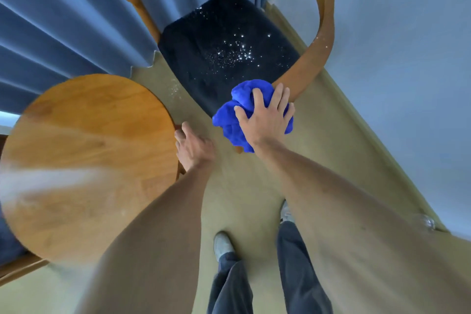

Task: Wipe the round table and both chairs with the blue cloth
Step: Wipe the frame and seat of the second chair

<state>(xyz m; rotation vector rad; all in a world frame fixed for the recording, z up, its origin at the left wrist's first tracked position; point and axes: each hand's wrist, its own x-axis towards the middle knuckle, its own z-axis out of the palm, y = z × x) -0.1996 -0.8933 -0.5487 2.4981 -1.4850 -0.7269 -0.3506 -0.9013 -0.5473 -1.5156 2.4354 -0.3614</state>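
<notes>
1. Being pressed against the front corner of the chair seat, the blue cloth is being gripped by the right hand, fingers spread and curled into it.
2. Being soft and light, it is probably best held bunched.
3. White specks are being left on the seat.
4. The round table edge is being touched by the left hand; its fingers cannot be made out.
</notes>
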